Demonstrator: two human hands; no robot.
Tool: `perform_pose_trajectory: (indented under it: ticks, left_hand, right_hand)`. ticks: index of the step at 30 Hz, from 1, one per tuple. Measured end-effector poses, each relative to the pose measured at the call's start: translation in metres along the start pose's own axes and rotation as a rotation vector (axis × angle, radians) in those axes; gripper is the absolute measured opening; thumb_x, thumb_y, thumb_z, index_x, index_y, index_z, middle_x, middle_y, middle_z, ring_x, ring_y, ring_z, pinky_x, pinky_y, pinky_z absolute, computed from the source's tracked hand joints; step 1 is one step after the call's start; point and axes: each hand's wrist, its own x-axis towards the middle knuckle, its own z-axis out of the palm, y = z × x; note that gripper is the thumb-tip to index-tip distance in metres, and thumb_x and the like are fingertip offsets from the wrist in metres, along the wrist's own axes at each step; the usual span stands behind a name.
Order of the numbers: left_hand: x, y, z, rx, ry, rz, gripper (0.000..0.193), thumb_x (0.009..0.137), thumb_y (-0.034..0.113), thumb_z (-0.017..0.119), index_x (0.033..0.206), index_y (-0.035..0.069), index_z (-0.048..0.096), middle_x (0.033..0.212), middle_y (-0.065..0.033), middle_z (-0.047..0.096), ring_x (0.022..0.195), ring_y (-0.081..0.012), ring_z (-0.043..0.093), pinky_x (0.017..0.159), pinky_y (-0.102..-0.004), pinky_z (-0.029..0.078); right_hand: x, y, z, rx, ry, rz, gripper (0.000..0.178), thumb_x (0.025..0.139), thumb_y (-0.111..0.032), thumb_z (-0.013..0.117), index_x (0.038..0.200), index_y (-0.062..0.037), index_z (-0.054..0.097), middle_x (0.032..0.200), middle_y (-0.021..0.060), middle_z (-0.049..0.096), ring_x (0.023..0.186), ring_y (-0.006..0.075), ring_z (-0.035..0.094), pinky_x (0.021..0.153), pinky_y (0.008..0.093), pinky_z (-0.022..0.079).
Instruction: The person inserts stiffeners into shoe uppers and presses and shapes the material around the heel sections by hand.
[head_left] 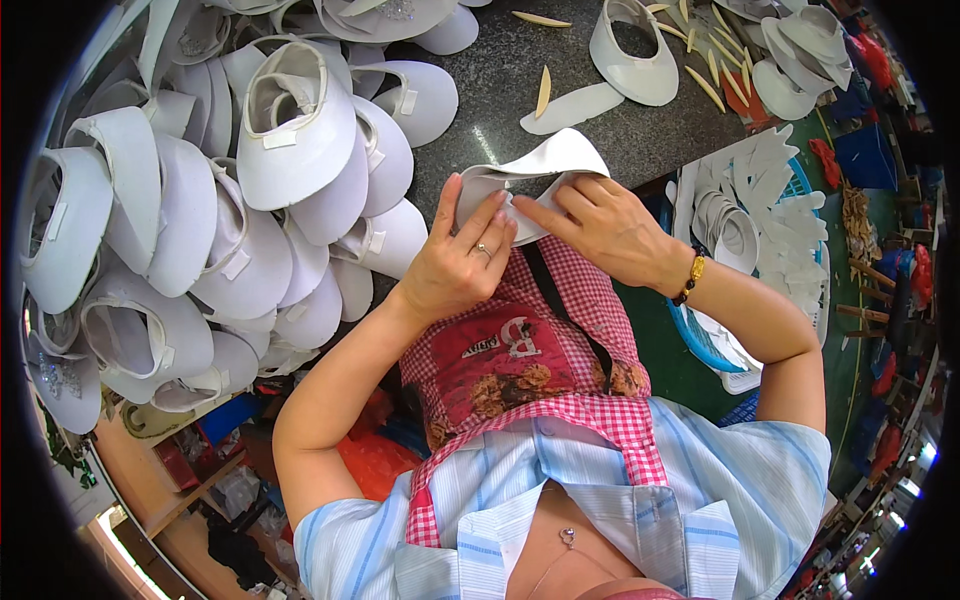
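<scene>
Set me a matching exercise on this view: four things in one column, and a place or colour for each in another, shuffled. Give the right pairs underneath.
Things:
1. Held visor
2. Bracelet
3. Ring
4. Apron

Places and colours:
A. Around the wrist of the right hand
B. Pinkish red and white checks, with a printed panel
C. Plain white
D. On a finger of the left hand

Right pairs: 1-C; 2-A; 3-D; 4-B

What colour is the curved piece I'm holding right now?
The curved piece is white, seen best in the head view.
</scene>
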Motion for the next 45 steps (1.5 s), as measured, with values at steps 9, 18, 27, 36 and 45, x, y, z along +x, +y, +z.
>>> perform_pose_trajectory:
  ticks: [9, 18, 27, 36, 45]
  left_hand:
    - [0.002, 0.001, -0.008, -0.001, -0.082, 0.008, 0.026, 0.076, 0.009, 0.060, 0.098, -0.003, 0.068, 0.098, -0.0149, 0.067, 0.112, -0.0292, 0.060, 0.106, -0.0577, 0.034]
    - [0.047, 0.038, 0.002, 0.444, -0.083, 0.049, 0.029, 0.085, 0.014, 0.047, 0.097, -0.002, 0.067, 0.110, -0.0195, 0.066, 0.109, -0.0226, 0.061, 0.118, -0.0397, 0.017]
    - [0.081, 0.040, -0.028, 0.707, -0.648, 0.456, 0.035, 0.083, 0.015, 0.048, 0.106, -0.001, 0.069, 0.110, -0.0131, 0.067, 0.113, -0.0244, 0.058, 0.120, -0.0492, 0.007]
    - [0.042, 0.017, -0.008, 0.743, -0.383, 0.281, 0.037, 0.081, 0.010, 0.047, 0.107, -0.013, 0.060, 0.101, -0.0214, 0.066, 0.111, -0.0269, 0.059, 0.117, -0.0389, 0.022]
    - [0.058, 0.013, 0.000, 0.154, -0.114, -0.075, 0.030, 0.074, 0.010, 0.057, 0.100, -0.006, 0.059, 0.089, -0.0176, 0.066, 0.087, -0.0251, 0.065, 0.086, -0.0313, 0.049]
  right_hand:
    - [-0.006, -0.001, -0.005, -0.079, -0.027, -0.052, 0.035, 0.078, -0.014, 0.057, 0.112, -0.0073, 0.063, 0.095, 0.0068, 0.054, 0.097, 0.0227, 0.054, 0.100, 0.0359, 0.040]
    - [-0.029, -0.005, 0.007, 0.890, 0.314, 0.638, 0.049, 0.065, 0.013, 0.047, 0.110, 0.0010, 0.061, 0.111, 0.0119, 0.057, 0.111, 0.0246, 0.055, 0.099, 0.0310, 0.040]
    - [0.010, 0.008, -0.026, 0.101, 0.094, 0.334, 0.035, 0.075, -0.005, 0.061, 0.108, 0.0045, 0.054, 0.096, 0.0150, 0.061, 0.091, 0.0294, 0.061, 0.080, 0.0365, 0.051]
    - [0.031, -0.001, -0.020, -0.479, -0.303, -0.225, 0.011, 0.072, -0.015, 0.063, 0.076, -0.0075, 0.070, 0.086, 0.0072, 0.066, 0.088, 0.0216, 0.060, 0.070, 0.0300, 0.048]
    - [0.028, 0.050, -0.024, 0.289, -0.196, -0.007, 0.027, 0.067, 0.002, 0.061, 0.093, 0.0070, 0.059, 0.091, 0.0238, 0.063, 0.089, 0.0402, 0.061, 0.076, 0.0426, 0.052]
